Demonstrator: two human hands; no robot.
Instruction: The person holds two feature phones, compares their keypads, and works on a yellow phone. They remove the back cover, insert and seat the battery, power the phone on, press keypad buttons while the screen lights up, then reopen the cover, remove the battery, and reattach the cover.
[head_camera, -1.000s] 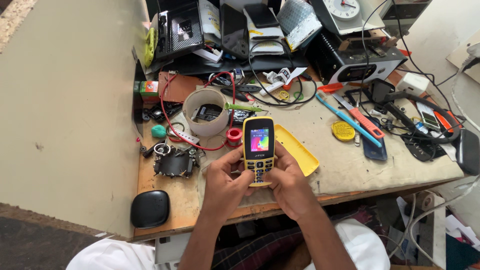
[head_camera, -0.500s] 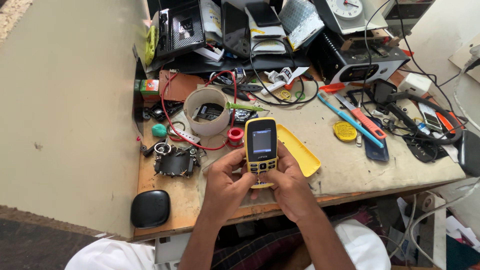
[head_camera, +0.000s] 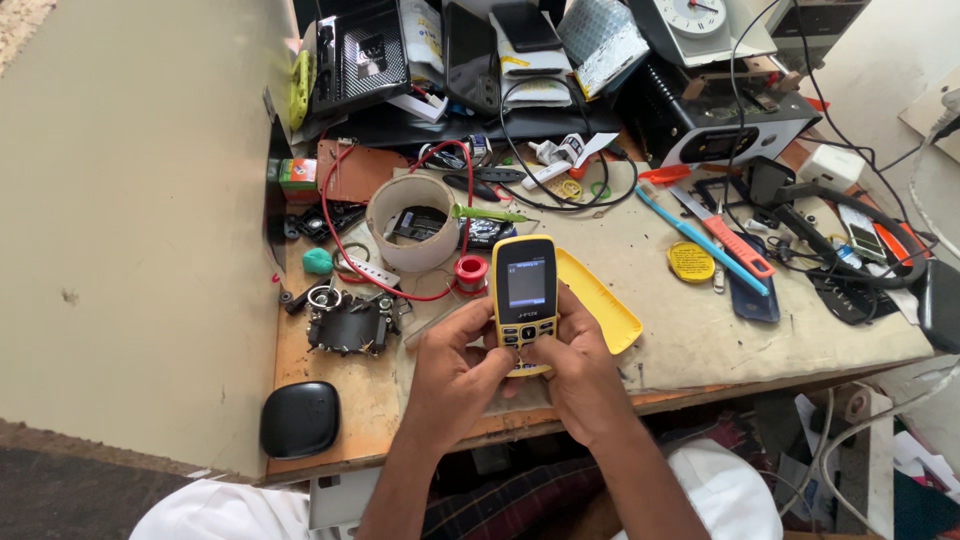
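Both my hands hold a yellow keypad phone (head_camera: 525, 295) upright above the front of a cluttered wooden workbench (head_camera: 340, 440). My left hand (head_camera: 452, 372) grips its lower left side, thumb on the keys. My right hand (head_camera: 578, 372) cups the lower right, thumb also on the keypad. The phone's small screen is lit in grey-blue. Just right of the phone, a yellow back cover (head_camera: 600, 300) lies on the cloth mat.
A wide tape roll (head_camera: 412, 222), a red solder spool (head_camera: 470, 271), red wire and a black metal part (head_camera: 345, 325) lie left. Right are a blue brush (head_camera: 700, 243), an orange knife, a yellow tin (head_camera: 691, 262). A black pouch (head_camera: 300, 418) sits front left; devices crowd the back.
The phone's screen went from a colourful picture to dark, then to a grey-blue display. My hands and the phone stayed in nearly the same place.
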